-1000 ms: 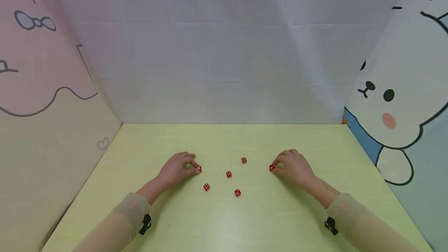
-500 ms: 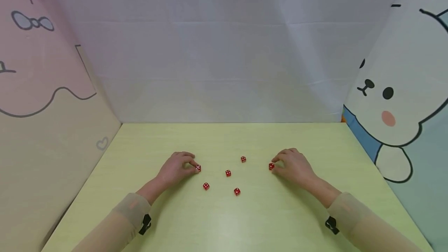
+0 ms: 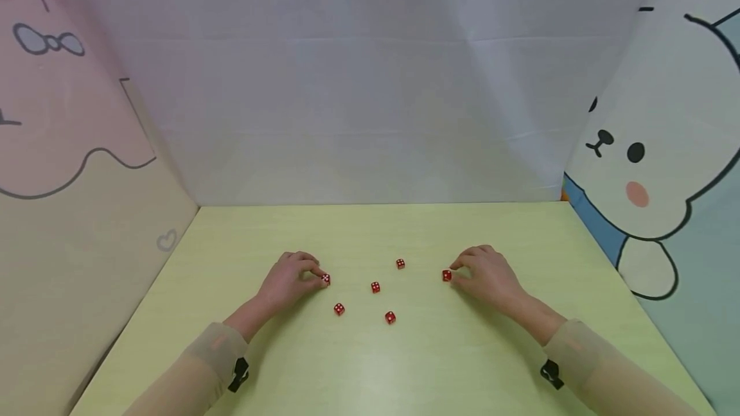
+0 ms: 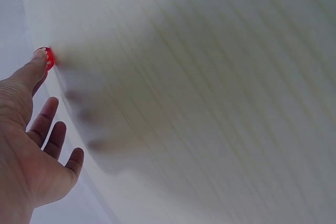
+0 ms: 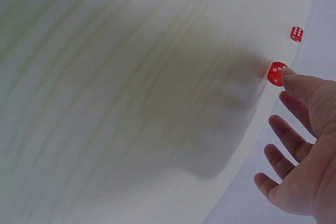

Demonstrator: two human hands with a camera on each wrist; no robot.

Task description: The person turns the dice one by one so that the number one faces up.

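The right hand [image 3: 485,278] has eased back slightly beside a red die [image 3: 447,275], whether gripping I cannot tell; the left hand [image 3: 287,282] pinches a second die [image 3: 326,279]

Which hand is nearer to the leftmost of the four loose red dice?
Left. The left hand is beyond and left of that red die; the right hand is farther off, to its right.

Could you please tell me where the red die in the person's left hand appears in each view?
Head: the red die is slightly left of centre, below mid-height.
Left wrist: near the left edge, above mid-height, partly covered.
Right wrist: at the top edge, near the right corner, partly cut off.
Shared landmark: the left hand pinching it, only partly in frame in the right wrist view.
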